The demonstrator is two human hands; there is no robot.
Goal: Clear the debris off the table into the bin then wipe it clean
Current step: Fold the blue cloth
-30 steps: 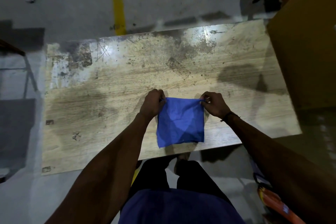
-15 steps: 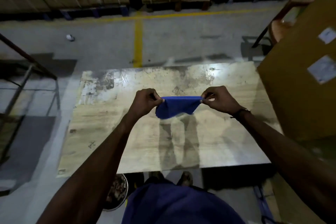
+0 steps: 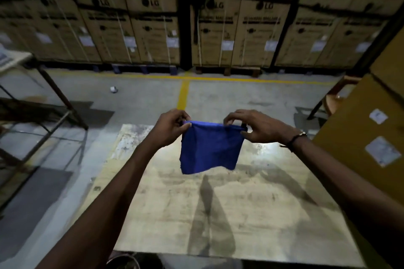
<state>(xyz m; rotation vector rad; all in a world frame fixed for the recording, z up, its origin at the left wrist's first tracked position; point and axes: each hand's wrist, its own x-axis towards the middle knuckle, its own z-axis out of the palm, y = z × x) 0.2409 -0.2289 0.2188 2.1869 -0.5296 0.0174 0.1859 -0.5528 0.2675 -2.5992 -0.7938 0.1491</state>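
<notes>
I see the left hand (image 3: 169, 129) and right hand (image 3: 258, 128) each pinching a top corner of the blue square cloth (image 3: 211, 147), which now hangs higher above the worn, stained wooden desk (image 3: 240, 214) than a moment ago. Stacked brown cardboard boxes (image 3: 150, 19) have come into view beyond the grey floor (image 3: 229, 98).

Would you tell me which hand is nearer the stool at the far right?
Right. The right hand is on the stool's side; the left hand is farther away.
</notes>
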